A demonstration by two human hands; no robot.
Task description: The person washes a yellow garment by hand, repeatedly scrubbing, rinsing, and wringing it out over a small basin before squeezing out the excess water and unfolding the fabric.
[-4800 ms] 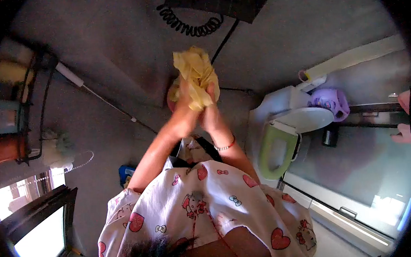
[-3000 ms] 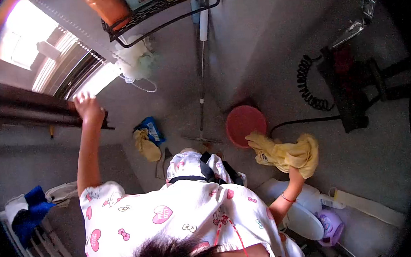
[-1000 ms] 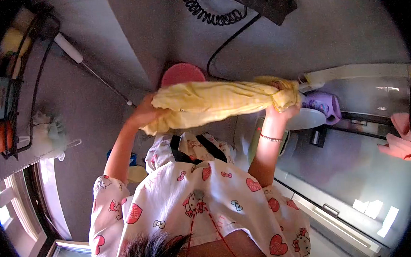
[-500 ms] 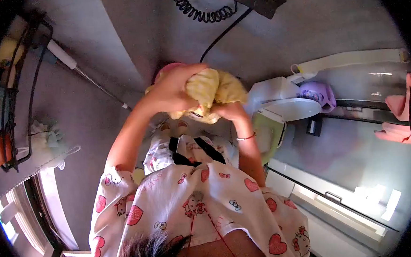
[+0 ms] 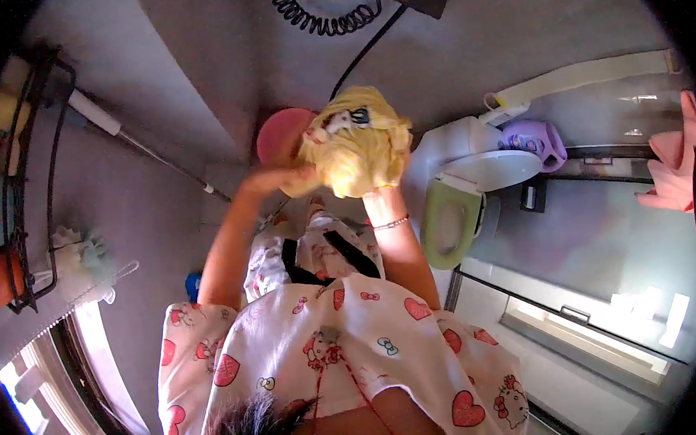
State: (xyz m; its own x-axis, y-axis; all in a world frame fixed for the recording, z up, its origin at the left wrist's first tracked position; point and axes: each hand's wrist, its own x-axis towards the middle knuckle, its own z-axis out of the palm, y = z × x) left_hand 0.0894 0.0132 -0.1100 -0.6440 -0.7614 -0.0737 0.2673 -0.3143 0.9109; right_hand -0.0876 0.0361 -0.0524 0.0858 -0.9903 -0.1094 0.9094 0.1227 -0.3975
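A yellow cloth [image 5: 360,149] with a printed figure on it hangs bunched up in front of me, above the floor. My left hand [image 5: 286,176] is at its left edge, smeared by motion, so its fingers do not show clearly. From below, my right hand [image 5: 382,193] reaches into the cloth, and the folds hide its fingers. Just behind and left of the cloth is a pink basin [image 5: 285,133], partly covered by it.
At right stand a toilet with a green seat [image 5: 449,223], a purple bottle [image 5: 536,144] and a glass-topped surface [image 5: 581,251]. A squeegee pole [image 5: 149,154] leans at left beside a wire rack [image 5: 16,206]. A coiled black hose [image 5: 320,20] hangs at the top.
The cloth was stretched between both hands, then bunched together, and now sits as a rounder bundle with its print showing. The left hand has moved down to its left edge.
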